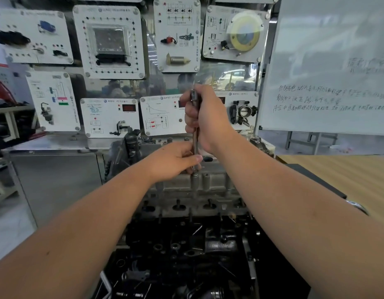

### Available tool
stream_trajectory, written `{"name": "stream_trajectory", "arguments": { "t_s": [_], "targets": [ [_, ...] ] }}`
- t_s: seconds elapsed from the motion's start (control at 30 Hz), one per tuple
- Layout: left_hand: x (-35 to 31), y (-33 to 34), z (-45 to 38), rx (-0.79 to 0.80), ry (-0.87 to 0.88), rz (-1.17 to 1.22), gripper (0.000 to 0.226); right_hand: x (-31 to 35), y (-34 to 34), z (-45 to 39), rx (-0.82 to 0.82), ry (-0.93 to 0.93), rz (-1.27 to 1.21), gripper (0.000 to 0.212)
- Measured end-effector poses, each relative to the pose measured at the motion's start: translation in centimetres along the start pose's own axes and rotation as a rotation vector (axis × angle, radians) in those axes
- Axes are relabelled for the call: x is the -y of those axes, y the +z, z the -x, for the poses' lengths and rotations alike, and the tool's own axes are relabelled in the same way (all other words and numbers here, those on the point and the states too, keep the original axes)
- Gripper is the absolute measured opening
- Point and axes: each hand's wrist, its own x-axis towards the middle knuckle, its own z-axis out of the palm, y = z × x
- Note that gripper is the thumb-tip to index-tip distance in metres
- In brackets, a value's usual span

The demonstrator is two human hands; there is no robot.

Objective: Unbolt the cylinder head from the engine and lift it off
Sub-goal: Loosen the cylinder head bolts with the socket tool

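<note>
Two hands on one upright wrench (195,139). Right hand (205,117) fisted round its upper shaft; left hand (176,160) just below, fingers and thumb pinching the lower shaft. Wrench tip sits on the head (208,186), directly beneath the left hand. Head still seated on the dark engine (186,244), below both forearms.

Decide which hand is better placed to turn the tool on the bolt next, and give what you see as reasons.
Probably the right hand: its grip wraps the top of the upright tool, where turning force goes in. The left hand only pinches the shaft low down, just above the cylinder head, steadying it.
</note>
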Motion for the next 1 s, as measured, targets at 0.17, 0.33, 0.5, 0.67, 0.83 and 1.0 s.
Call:
{"name": "stream_trajectory", "arguments": {
  "t_s": [0.17, 0.33, 0.5, 0.67, 0.83, 1.0],
  "targets": [
    [-0.4, 0.5, 0.1, -0.071, -0.008, -0.038, 0.017, -0.1, 0.1, 0.0, -0.098, -0.014, 0.066, 0.036],
    [-0.7, 0.6, 0.0, -0.116, -0.02, -0.22, 0.03, -1.3, 0.5, -0.3, -0.183, -0.232, 0.217, 0.037],
    [-0.2, 0.3, 0.0, -0.079, 0.002, -0.043, 0.021, -0.6, -0.1, -1.1, 0.058, -0.029, 0.041, 0.042],
    [0.2, 0.6, -0.2, -0.131, 0.043, -0.071, 0.019, -0.3, -0.5, -1.1, 0.041, 0.039, 0.053, 0.049],
    [-0.6, 1.0, -0.4, -0.209, 0.007, -0.286, 0.047, -1.0, -0.3, -1.1, -0.145, -0.147, 0.157, 0.036],
    [-0.2, 0.5, 0.0, -0.114, 0.013, -0.156, 0.028, -1.3, -1.1, -1.4, 0.052, -0.095, 0.012, 0.039]
  ]
}}
